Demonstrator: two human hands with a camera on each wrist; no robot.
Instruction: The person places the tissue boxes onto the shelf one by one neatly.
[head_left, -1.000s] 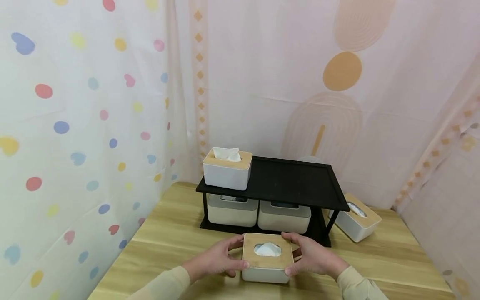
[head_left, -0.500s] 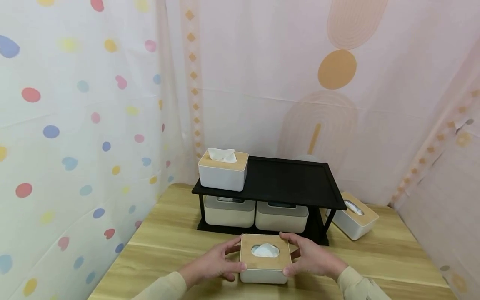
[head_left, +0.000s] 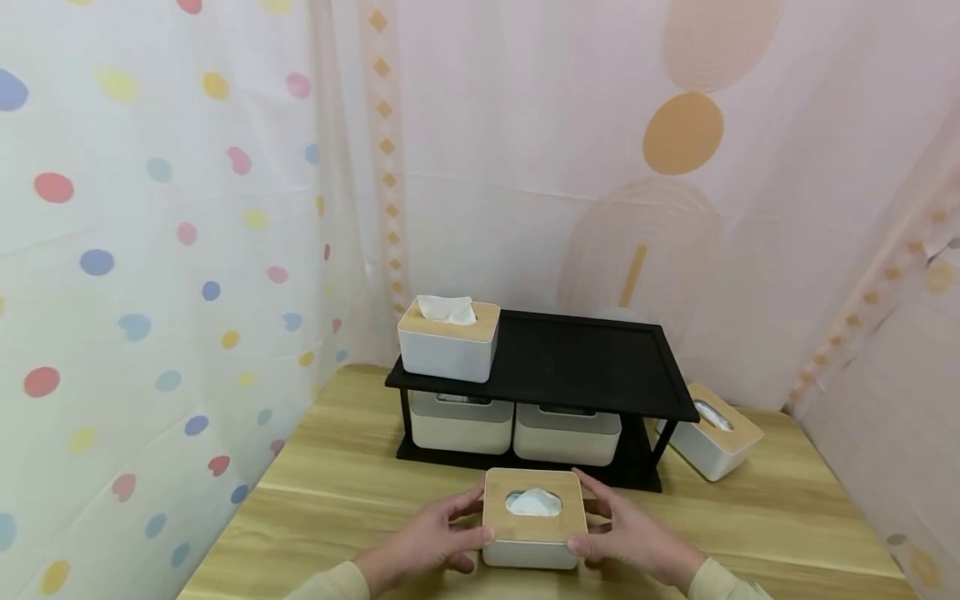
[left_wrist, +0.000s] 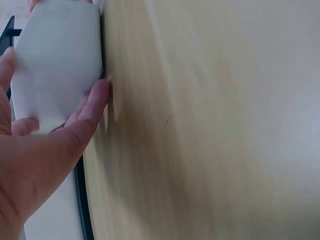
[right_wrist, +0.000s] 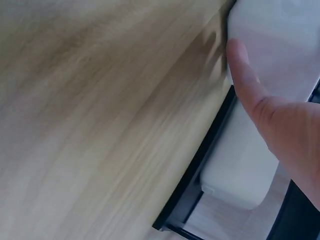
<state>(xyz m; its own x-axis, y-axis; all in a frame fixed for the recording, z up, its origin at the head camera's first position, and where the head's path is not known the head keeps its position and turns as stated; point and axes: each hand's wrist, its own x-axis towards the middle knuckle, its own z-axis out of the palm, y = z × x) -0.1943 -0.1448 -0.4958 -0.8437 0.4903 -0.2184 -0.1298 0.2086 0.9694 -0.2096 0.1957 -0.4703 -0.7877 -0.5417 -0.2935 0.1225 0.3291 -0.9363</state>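
In the head view, a white tissue box (head_left: pixel 529 554) with a wood-look lid stands near the table's front, a white tissue showing in its oval slot. My left hand (head_left: pixel 431 533) grips its left side, thumb at the near corner. From the other side my right hand (head_left: pixel 633 533) holds it, thumb on the near right corner and index finger along the far right edge. The left wrist view shows the box's white wall (left_wrist: pixel 60 60) between left thumb and fingers. In the right wrist view, the right thumb (right_wrist: pixel 245 70) touches the white box; the other right fingers are hidden there.
Behind the held box stands a black two-tier rack (head_left: pixel 577 358). A tissue box (head_left: pixel 448 350) sits on its top left; two more, left (head_left: pixel 461 429) and right (head_left: pixel 566 437), fill the lower tier. Another tissue box (head_left: pixel 712 446) lies at an angle right of the rack on the wooden table (head_left: pixel 322 475).
My right index finger has slid off the lid's far right corner to the right edge. The box stays almost where it was between both hands. The head view has shifted slightly.
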